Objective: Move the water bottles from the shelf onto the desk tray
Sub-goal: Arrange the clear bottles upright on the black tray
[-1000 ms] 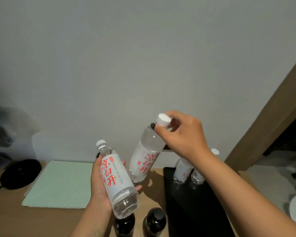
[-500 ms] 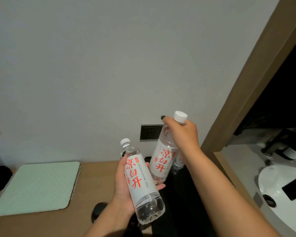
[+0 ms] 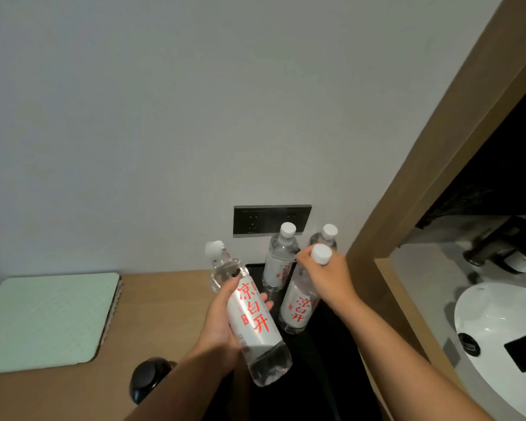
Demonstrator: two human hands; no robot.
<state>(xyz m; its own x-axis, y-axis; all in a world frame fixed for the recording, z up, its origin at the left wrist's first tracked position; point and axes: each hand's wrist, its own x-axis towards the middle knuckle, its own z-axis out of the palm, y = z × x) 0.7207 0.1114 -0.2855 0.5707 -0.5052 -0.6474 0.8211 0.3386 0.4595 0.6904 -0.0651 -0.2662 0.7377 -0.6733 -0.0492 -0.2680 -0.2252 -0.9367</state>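
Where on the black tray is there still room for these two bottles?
Bare tray lies near its front, below the right hand's bottle. The back is crowded: two standing bottles by the wall socket. The left hand's bottle could go front.

Desk alcove against a plain wall, washbasin area adjoining.
Grey-white wall (image 3: 164, 117) carries a dark socket panel (image 3: 272, 219); wooden desk (image 3: 152, 314) below; brown wooden frame (image 3: 431, 153) (slanting in view) borders a white basin (image 3: 498, 323).

On the tray (image 3: 325, 375), my right bottle (image 3: 298, 302) stands before two bottles (image 3: 281, 262); my left bottle (image 3: 252, 317) hangs left.
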